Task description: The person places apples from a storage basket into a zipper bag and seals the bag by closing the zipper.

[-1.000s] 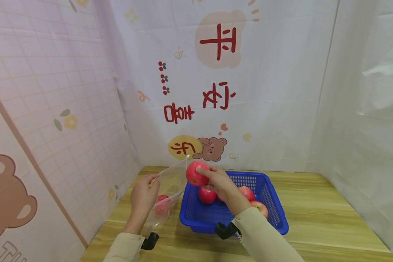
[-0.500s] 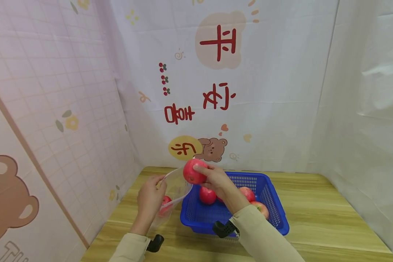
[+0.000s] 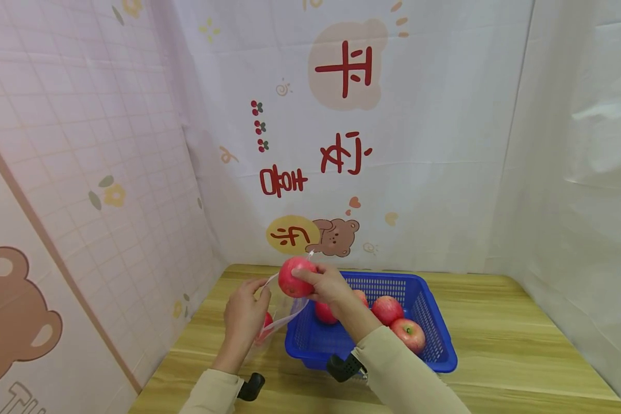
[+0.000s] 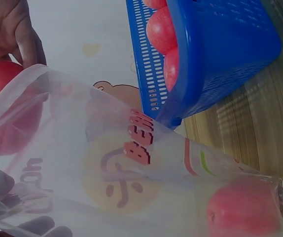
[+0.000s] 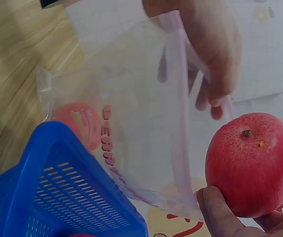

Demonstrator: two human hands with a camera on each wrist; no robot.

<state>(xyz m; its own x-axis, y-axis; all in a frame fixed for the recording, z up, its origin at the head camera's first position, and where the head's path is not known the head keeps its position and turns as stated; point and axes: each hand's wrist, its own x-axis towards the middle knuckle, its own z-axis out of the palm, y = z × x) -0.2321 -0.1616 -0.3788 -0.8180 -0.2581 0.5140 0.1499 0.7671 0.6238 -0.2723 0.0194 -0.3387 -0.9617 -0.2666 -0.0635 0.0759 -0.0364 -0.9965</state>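
My left hand [image 3: 244,313] pinches the rim of a clear zip bag [image 5: 141,98] printed with red lettering, and the bag's mouth gapes towards the right. One red apple [image 4: 242,210] lies in the bottom of the bag. My right hand [image 3: 336,290] grips another red apple [image 3: 294,277] right at that mouth. In the left wrist view, part of this apple shows through the bag's film. Below the right forearm stands a blue plastic basket [image 3: 336,346] holding several apples [image 3: 408,335], some partly hidden by the right hand and arm.
Basket and bag are on a wood-grain table [image 3: 507,345]. White printed cloth [image 3: 434,144] hangs behind it, and a grid-patterned cloth [image 3: 119,115] borders it on the left. The bag's lower end hangs beside the basket's left wall.
My right hand has carried its apple left and slightly down to the bag's mouth. My left hand has brought the bag to the right, towards the apple.
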